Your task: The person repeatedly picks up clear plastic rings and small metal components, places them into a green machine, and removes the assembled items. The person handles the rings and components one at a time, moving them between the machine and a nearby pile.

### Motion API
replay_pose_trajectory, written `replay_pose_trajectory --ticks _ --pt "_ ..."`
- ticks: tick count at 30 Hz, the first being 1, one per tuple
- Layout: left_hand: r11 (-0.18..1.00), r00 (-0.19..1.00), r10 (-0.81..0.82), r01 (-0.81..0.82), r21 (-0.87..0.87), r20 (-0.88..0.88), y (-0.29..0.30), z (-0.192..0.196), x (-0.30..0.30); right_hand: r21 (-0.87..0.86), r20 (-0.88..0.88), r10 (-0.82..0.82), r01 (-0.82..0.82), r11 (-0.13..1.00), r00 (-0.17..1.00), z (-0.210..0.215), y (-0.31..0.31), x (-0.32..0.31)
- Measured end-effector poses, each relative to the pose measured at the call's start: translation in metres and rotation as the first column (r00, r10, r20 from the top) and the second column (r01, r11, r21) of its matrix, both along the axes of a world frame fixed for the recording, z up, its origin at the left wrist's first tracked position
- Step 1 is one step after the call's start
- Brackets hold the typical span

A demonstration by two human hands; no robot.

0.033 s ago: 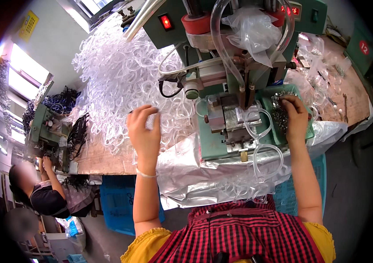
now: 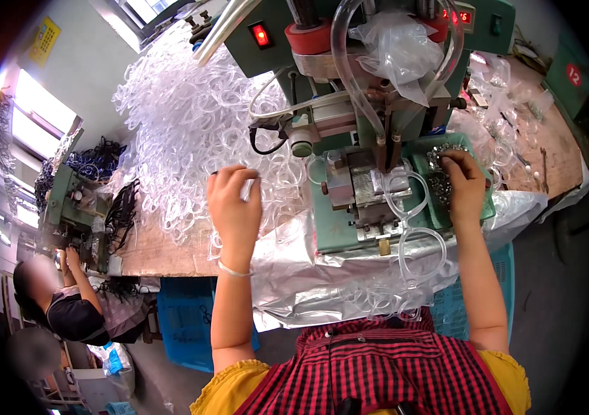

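Note:
My left hand (image 2: 234, 214) hovers at the near edge of a large pile of clear plastic rings (image 2: 191, 117). Its fingers curl and the thumb and index tips come close together; whatever is between them is too see-through to make out. My right hand (image 2: 466, 185) dips into a green tray (image 2: 484, 206) of small shiny metal pieces (image 2: 440, 183), fingertips pinched down among them, so what they hold is hidden. Between my hands stands a green press machine, its metal fixture (image 2: 370, 181) under the tool (image 2: 390, 152). Clear joined rings (image 2: 422, 250) hang from the fixture's front.
Silver foil (image 2: 287, 283) covers the table's near edge, with more clear rings (image 2: 377, 299) lying on it. Blue crates (image 2: 184, 321) sit below. A clear plastic bag (image 2: 401, 52) hangs on the machine. Another person (image 2: 77, 311) works at a machine on the far left.
My left hand has shifted slightly right, toward the machine, its thumb and index tips closer together. My right hand stays in the tray with barely any movement.

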State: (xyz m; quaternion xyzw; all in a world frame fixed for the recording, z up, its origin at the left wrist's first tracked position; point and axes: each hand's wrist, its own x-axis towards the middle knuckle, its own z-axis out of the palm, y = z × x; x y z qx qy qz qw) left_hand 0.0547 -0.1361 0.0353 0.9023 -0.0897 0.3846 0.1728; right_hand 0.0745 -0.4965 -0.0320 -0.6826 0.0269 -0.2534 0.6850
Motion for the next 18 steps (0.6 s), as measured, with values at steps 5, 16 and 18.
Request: replay_pose_trajectory --ticks 5,16,18 --pt "0.95 0.968 0.118 -0.044 0.31 -0.222 -0.033 -0.052 -0.001 -0.36 -0.063 -0.202 0.166 0.918 0.977 0.01 -0.004 -0.031" --pt "0.959 0.949 -0.057 0.139 0.248 -0.309 0.01 -0.057 0.01 -0.312 -0.132 0.163 -0.197 0.929 0.978 0.073 -0.004 -0.066" --pt "0.988 0.979 0.026 0.006 0.156 -0.204 0.024 -0.049 0.014 -0.359 -0.03 0.249 -0.243 0.901 0.968 0.098 0.02 -0.042"
